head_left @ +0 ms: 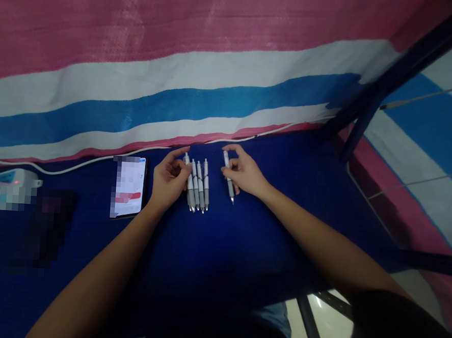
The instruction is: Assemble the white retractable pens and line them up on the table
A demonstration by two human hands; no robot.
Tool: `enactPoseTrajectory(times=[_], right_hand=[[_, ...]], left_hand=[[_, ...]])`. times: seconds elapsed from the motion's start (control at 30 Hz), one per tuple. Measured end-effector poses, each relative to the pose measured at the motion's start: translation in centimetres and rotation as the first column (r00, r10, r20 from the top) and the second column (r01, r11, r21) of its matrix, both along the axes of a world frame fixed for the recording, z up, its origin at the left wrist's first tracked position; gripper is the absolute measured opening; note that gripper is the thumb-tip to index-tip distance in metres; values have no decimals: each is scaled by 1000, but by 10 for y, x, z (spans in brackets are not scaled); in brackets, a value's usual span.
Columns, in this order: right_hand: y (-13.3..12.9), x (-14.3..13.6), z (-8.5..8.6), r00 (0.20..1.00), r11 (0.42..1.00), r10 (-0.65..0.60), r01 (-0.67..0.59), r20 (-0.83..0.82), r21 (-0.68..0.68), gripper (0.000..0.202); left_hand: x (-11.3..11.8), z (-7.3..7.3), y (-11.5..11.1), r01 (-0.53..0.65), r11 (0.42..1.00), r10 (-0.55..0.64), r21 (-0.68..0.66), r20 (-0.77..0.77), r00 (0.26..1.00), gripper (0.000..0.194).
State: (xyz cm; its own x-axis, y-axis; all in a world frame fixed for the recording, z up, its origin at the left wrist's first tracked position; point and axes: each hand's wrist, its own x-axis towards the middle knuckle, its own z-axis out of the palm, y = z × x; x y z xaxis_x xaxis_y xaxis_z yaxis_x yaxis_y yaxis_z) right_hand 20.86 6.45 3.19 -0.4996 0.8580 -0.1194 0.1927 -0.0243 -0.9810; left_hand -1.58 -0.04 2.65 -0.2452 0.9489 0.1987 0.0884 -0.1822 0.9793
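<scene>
Several retractable pens (199, 185) with white barrels and grey grips lie side by side on the dark blue surface, their metal tips toward me. At the left end of this row, my left hand (171, 178) is closed on the outermost pen (190, 191), its index finger at the push-button end and its thumb along the barrel. To the right of the row, apart from it, my right hand (243, 171) is closed around another pen (230, 188) of the same look. That pen is slightly tilted, tip toward me; the hand's thumb and fingers partly cover its barrel.
A phone (135, 186) with its screen lit lies left of my left hand. Further left are a white power strip (28, 178) and a dark, blurred object (48, 224). A white cable (84, 163) runs along the back edge below a striped sheet (169, 102). Dark frame bars (361, 126) stand at the right.
</scene>
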Motion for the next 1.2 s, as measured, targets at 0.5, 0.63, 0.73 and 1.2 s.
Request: enactPoseTrajectory(times=[0.5, 0.63, 0.73, 1.2], right_hand=[[0, -1, -2, 998, 1000, 8, -9, -64, -15, 70], [-1, 0, 0, 999, 1000, 16, -17, -48, -4, 56], [-2, 0, 2, 1000, 1000, 8, -8, -30, -6, 57], [0, 6, -1, 999, 999, 25, -25, -23, 24, 60]], left_hand=[[0, 2, 0, -7, 1000, 6, -31, -22, 1000, 36], [0, 2, 0, -6, 1000, 6, -21, -23, 1000, 36], [-1, 1, 0, 1, 1000, -1, -14, -15, 1000, 36], [1, 2, -1, 2, 1000, -2, -13, -1, 1000, 39]])
